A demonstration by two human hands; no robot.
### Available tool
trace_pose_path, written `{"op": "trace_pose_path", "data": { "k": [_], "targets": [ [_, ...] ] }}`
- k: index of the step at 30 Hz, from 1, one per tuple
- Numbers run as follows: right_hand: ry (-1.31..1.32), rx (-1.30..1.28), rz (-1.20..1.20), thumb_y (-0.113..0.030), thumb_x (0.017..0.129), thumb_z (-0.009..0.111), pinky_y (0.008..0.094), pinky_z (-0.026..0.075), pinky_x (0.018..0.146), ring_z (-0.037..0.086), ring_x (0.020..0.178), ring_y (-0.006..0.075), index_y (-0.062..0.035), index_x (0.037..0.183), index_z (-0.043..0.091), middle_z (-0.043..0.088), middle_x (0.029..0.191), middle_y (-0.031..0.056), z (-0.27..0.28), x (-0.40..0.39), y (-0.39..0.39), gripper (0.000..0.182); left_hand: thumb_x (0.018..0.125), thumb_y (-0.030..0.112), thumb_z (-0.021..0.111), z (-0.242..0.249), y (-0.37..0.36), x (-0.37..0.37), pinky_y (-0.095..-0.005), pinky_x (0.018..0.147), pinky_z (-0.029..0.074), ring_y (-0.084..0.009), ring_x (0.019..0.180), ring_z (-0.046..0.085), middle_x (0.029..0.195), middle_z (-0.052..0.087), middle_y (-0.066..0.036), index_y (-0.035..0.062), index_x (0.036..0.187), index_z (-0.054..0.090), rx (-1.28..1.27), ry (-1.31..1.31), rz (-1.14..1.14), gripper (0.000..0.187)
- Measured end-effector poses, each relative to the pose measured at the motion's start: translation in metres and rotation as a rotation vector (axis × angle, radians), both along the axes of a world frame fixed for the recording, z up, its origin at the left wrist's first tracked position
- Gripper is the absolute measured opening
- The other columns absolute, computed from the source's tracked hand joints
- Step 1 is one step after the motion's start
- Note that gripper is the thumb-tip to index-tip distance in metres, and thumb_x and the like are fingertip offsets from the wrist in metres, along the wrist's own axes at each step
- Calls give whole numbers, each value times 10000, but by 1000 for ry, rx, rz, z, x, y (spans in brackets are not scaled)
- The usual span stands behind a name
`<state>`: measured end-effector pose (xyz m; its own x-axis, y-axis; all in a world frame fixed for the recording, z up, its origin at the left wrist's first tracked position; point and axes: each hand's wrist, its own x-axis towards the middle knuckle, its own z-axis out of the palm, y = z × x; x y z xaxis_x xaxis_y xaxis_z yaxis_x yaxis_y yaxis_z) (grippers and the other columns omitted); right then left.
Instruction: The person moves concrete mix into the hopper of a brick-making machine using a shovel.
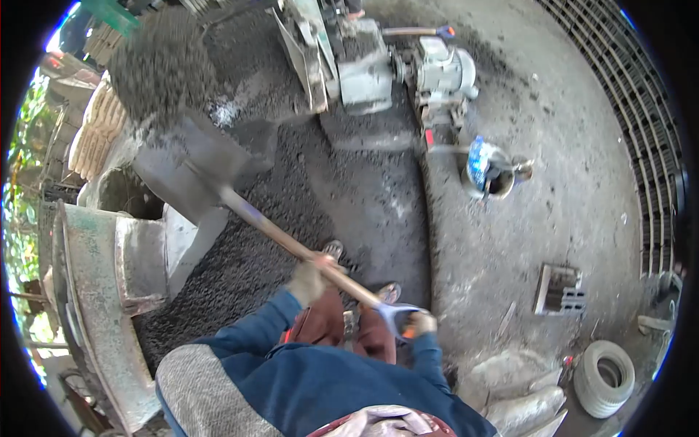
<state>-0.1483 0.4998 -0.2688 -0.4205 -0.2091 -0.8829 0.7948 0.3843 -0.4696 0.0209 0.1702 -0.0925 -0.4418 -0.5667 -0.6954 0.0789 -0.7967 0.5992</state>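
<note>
Both my hands are on a shovel, whose blurred grey blade [193,156] is raised at the upper left. My left hand [307,282], in what looks like a pale glove, wraps round the middle of the wooden shaft [269,229]. At the near end, my right hand [419,325] is closed on the blue D-shaped handle [393,315]. A clump of dark, damp-looking loose mix [164,62] is in the air just beyond the blade, smeared by motion. More dark, grainy mix [247,291] lies on the ground beneath the shaft and around my feet.
A worn green metal machine frame [91,269] stands at the left. Ahead are an electric motor [444,69] and machine parts. To the right are a bucket [488,178], a hollow block [561,291] and a tyre [604,379]. A raised concrete edge [428,240] runs beside my right foot.
</note>
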Motion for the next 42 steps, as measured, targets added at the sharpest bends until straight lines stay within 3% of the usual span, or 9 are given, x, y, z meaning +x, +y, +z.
{"op": "trace_pose_path", "data": {
  "k": [4,13,18,24,25,30,34,37,42],
  "targets": [
    [-261,-73,-379,12,816,543,422,405,361,460,391,241,-59,748,571,475,526,84,72,2,143,101,859,147,603,-133,105,0,-489,803,513,-268,751,565,775,543,-77,99,909,541,936,-104,217,94],
    [329,432,-321,52,712,631,321,507,541,582,596,155,-7,870,653,621,737,57,66,191,-76,170,876,126,601,-360,35,28,-495,635,480,-236,568,507,663,480,-57,162,903,501,837,-385,-112,110],
    [-133,106,-580,0,764,686,297,526,597,606,680,137,-21,977,651,633,814,38,-23,237,-242,217,970,469,529,-354,-106,75,-426,565,528,-228,565,554,738,546,-66,120,928,470,533,-468,-402,356],
    [149,83,447,-247,823,747,375,513,643,657,712,218,8,968,644,686,816,103,-21,285,-351,311,939,582,517,-302,-189,190,-373,693,503,-191,787,600,868,633,-76,100,923,657,133,-841,-725,503],
    [10,78,236,-298,819,747,369,518,665,672,749,243,2,994,654,692,844,139,-3,297,-362,360,947,626,444,-225,-194,146,-375,725,490,-197,850,605,879,644,-98,61,985,675,-34,-930,-905,611],
    [-172,-47,-49,-428,834,717,389,524,744,686,881,300,-48,1059,669,698,959,193,-8,271,-474,444,990,589,348,-270,-304,135,-385,623,498,-218,717,635,801,652,-137,21,878,632,-172,-1087,-1104,645],
    [-368,-218,-421,-56,885,624,375,543,745,662,852,289,4,1049,595,650,972,149,-71,206,-580,176,1002,530,376,-332,-408,68,-414,479,507,-232,545,594,707,610,-100,55,859,578,271,-846,-730,536],
    [-473,-399,-322,9,867,632,411,552,677,661,800,258,-9,1101,580,642,952,130,-206,242,-514,240,980,524,440,-411,-364,119,-406,552,526,-238,615,613,786,621,-100,37,936,588,-251,-782,-1005,512],
    [-335,-287,-535,29,877,619,380,555,677,632,805,225,-41,1150,571,637,939,88,-271,119,-401,287,962,565,444,-312,-260,48,-460,721,540,-279,804,647,1001,627,-127,14,1230,512,-101,-948,-1138,617]
  ]
}}
